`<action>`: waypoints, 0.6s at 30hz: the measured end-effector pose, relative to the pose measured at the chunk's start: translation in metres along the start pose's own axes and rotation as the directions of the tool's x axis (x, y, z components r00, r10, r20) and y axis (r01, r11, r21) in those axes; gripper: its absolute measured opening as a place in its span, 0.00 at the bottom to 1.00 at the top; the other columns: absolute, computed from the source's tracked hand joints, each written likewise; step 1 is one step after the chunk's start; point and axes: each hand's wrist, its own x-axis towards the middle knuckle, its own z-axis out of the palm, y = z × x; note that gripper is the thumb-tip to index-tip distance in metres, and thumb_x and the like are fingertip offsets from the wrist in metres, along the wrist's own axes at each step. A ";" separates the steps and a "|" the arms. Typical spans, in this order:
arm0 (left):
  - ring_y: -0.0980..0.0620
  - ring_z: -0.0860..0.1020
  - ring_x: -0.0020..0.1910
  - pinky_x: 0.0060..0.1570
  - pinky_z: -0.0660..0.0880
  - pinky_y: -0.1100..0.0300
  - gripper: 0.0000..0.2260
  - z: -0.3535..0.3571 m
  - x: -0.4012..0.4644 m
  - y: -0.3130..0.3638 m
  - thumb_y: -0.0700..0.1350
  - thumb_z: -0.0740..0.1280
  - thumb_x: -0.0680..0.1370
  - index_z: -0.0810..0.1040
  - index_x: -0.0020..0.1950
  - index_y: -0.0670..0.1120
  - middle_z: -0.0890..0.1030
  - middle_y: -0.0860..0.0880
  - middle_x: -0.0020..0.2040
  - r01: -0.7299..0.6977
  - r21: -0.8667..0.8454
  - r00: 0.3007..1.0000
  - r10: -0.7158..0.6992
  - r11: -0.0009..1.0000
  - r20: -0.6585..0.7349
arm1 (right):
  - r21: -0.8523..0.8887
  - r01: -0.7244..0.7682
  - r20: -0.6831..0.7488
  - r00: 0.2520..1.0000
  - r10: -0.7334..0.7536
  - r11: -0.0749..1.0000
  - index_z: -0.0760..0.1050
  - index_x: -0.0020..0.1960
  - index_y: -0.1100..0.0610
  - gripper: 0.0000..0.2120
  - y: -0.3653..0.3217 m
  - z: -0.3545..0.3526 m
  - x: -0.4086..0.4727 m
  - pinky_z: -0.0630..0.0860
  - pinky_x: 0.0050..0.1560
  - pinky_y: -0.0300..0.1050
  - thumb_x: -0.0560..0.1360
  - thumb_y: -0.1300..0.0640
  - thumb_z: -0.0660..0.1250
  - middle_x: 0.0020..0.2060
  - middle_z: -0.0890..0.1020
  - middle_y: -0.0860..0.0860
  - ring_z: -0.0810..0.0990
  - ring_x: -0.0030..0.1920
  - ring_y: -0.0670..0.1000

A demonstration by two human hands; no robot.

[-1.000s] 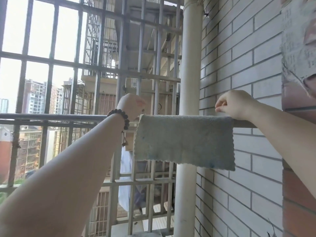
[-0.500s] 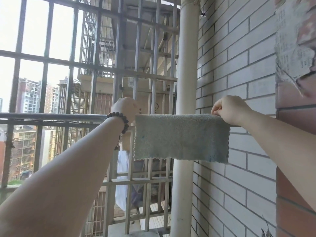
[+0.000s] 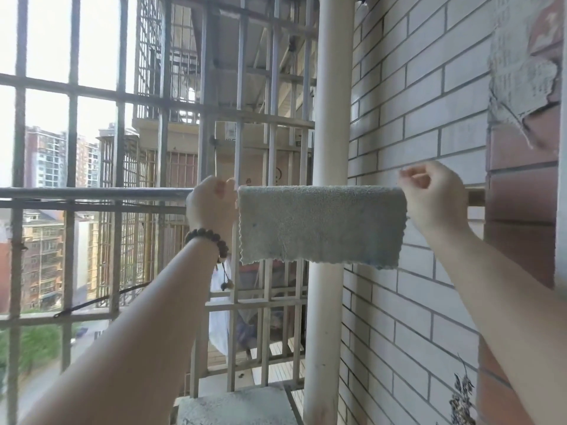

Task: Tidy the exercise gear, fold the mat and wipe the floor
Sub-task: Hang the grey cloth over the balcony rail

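Cloth, a pale grey-green terry rectangle (image 3: pixel 322 223), hangs folded over a horizontal grey metal rail (image 3: pixel 92 193), spread flat between the two hands. The left hand (image 3: pixel 212 201) sits at its left edge, fingers curled; whether they pinch the cloth, grip the rail or hold nothing cannot be told from behind. The right hand (image 3: pixel 434 194) is just beside the right edge, fingers loosely curled, apparently clear of the fabric. Motion blur softens its fingertips. Both forearms reach up and forward, and a dark beaded bracelet (image 3: pixel 208 239) circles the left wrist.
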 end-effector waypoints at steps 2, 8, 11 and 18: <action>0.51 0.79 0.43 0.46 0.73 0.58 0.11 -0.002 -0.023 -0.022 0.50 0.65 0.79 0.81 0.48 0.43 0.82 0.47 0.45 0.152 -0.030 0.988 -0.151 0.988 0.037 | 0.122 -0.154 -0.064 0.985 0.163 0.981 0.75 0.49 0.57 0.09 0.019 0.004 -0.028 0.68 0.41 0.43 0.76 0.51 0.66 0.45 0.80 0.54 0.78 0.44 0.54; 0.50 0.79 0.57 0.51 0.75 0.57 0.17 0.010 -0.056 -0.060 0.55 0.70 0.75 0.80 0.56 0.45 0.83 0.47 0.55 0.595 -0.293 0.684 -0.280 0.748 0.674 | 0.367 -0.477 0.334 0.869 0.365 0.799 0.74 0.53 0.52 0.11 0.051 0.024 -0.066 0.74 0.57 0.51 0.75 0.48 0.68 0.54 0.79 0.48 0.77 0.56 0.52; 0.48 0.81 0.56 0.53 0.77 0.55 0.14 0.017 -0.055 -0.061 0.48 0.72 0.75 0.81 0.54 0.40 0.83 0.43 0.54 0.632 -0.333 0.683 -0.299 0.700 0.667 | 0.421 -0.573 0.505 0.792 0.343 0.703 0.77 0.47 0.51 0.05 0.047 0.025 -0.067 0.73 0.48 0.41 0.78 0.51 0.65 0.48 0.82 0.47 0.80 0.50 0.47; 0.47 0.81 0.53 0.59 0.75 0.51 0.17 0.016 -0.040 -0.052 0.45 0.70 0.73 0.78 0.58 0.37 0.82 0.42 0.55 0.720 -0.441 0.607 -0.177 0.536 0.775 | 0.411 -0.605 0.472 0.781 0.409 0.682 0.77 0.51 0.66 0.12 0.047 0.019 -0.069 0.76 0.56 0.51 0.78 0.56 0.64 0.53 0.81 0.63 0.80 0.52 0.59</action>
